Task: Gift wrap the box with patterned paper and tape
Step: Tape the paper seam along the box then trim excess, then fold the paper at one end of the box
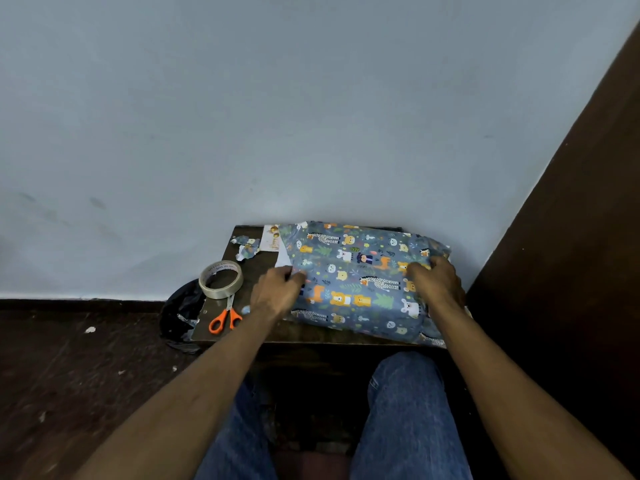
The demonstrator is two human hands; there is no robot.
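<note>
A box covered in blue paper with cartoon animals [360, 278] lies on a small dark wooden table [311, 332] against the wall. My left hand [277, 292] pinches the paper at the box's left end, where a white underside flap [284, 259] sticks out. My right hand [438, 282] rests on the top right of the box, fingers curled over the paper there. A roll of clear tape [221, 279] stands at the table's left edge. Orange-handled scissors [225, 317] lie just in front of it.
Paper scraps [247, 249] and a printed strip [271, 238] lie at the table's back left. A black plastic bag [180, 313] sits on the floor left of the table. Dark wooden furniture [571, 254] rises on the right. My knees in jeans [405, 410] are below the table.
</note>
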